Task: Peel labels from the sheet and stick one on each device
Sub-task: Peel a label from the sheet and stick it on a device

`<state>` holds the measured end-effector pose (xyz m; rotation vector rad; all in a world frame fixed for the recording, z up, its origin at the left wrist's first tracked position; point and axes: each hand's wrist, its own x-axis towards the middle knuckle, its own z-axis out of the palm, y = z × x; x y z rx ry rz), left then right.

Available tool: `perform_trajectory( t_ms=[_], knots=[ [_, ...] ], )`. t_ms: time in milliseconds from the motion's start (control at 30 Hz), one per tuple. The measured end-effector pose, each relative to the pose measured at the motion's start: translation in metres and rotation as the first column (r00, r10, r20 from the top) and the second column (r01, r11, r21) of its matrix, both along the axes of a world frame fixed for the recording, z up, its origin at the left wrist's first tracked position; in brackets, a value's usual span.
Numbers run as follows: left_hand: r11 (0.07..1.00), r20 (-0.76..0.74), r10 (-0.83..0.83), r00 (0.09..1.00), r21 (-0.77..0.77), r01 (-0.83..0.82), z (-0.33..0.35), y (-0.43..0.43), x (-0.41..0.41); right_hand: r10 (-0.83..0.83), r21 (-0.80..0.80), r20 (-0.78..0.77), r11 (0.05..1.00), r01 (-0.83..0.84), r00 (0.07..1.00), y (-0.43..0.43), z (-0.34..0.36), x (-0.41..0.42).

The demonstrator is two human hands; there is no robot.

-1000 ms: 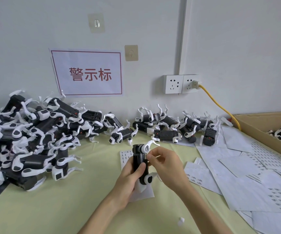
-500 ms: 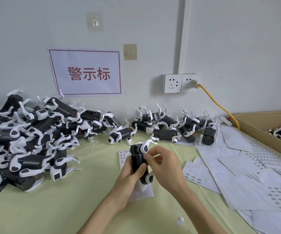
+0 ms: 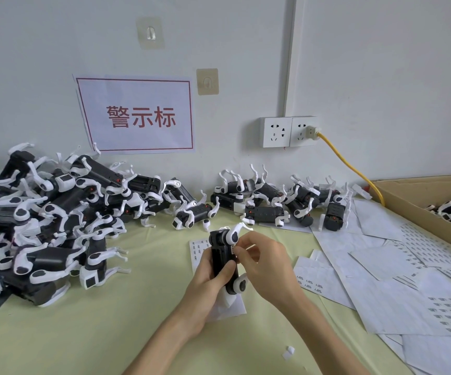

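My left hand (image 3: 210,282) grips a black-and-white robot-dog device (image 3: 223,255) upright above the table's middle, thumb across its black body. My right hand (image 3: 265,269) pinches a small white label (image 3: 233,250) against the device's right side, just below its upper white leg. The label sheet (image 3: 198,250) lies flat on the table behind and under the hands, mostly hidden by them. A large heap of the same devices (image 3: 56,220) is piled at the left, and a smaller row of devices (image 3: 273,204) lies along the wall.
Used backing sheets (image 3: 397,280) cover the table's right side. A cardboard box (image 3: 419,201) with more devices stands at the far right. A yellow cable (image 3: 354,169) runs from the wall sockets (image 3: 289,131) down behind the box. A paper scrap (image 3: 288,351) lies near the front.
The device and both hands have stayed in about the same place. My right fingers have shifted slightly down the device's side with the label.
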<state>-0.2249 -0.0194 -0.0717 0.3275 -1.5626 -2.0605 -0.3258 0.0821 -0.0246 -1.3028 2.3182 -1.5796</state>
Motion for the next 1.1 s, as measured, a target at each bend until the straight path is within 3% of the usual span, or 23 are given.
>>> perform_trajectory(
  t_ms=[1100],
  knots=[
    [0.982,0.107,0.061,0.992,-0.186,-0.04,-0.0026,-0.0002,-0.0011,-0.031,-0.007,0.03,0.999,0.031,0.999,-0.0008,-0.0011,0.0021]
  ],
)
